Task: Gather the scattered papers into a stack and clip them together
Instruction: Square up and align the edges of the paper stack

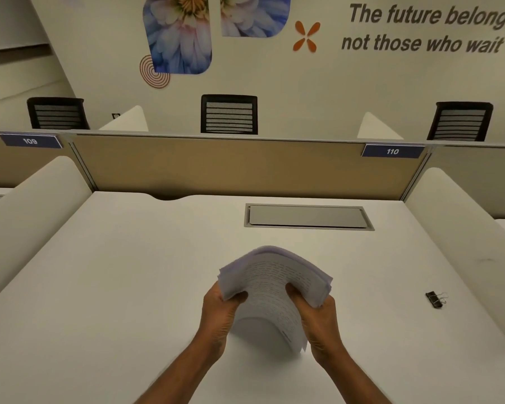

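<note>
Above the desk (129, 287), left hand (220, 312) and right hand (318, 319) grip the paper stack (271, 290); binder clip (434, 299) lies apart.

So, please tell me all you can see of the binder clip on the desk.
The binder clip is small, with a black body and thin wire handles that look like metal. It lies alone on the white desk, far on the right side, away from the papers. Neither hand touches it.

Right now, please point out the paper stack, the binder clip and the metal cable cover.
paper stack (274, 287): head view, printed top sheet.
binder clip (434, 299): head view, black body.
metal cable cover (306, 216): head view, flat lid.
</note>
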Tool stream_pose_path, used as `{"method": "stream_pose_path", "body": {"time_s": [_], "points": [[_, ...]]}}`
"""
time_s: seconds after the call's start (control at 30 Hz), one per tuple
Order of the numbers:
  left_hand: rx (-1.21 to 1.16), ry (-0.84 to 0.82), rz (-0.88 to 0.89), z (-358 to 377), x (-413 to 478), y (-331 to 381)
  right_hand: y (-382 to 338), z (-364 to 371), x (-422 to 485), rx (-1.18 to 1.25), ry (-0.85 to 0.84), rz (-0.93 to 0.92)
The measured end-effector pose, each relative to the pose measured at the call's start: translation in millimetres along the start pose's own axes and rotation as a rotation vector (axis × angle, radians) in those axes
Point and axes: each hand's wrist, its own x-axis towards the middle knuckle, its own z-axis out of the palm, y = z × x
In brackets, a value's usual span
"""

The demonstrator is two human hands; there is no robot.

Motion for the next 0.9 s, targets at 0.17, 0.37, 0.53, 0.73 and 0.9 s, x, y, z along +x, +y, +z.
{"method": "stream_pose_path", "body": {"time_s": [0.17,0.37,0.53,0.73,0.9], "points": [[-0.025,0.012,0.052,8.4,4.5,15.2,-12.4,0.5,9.5,0.018,0.005,-0.054],[-0.01,0.029,0.073,14.9,6.4,21.2,-10.6,-0.3,12.5,0.012,-0.003,-0.036],[0.022,0.013,0.074,19.4,9.6,22.3,-18.5,-2.1,20.0,0.044,-0.014,-0.046],[0.023,-0.006,0.05,23.4,10.1,21.7,-14.4,-4.4,23.6,0.033,0.022,-0.023],[0.054,0.007,0.042,26.0,13.5,21.1,-10.1,-7.1,27.2,0.029,0.029,0.006]]}}
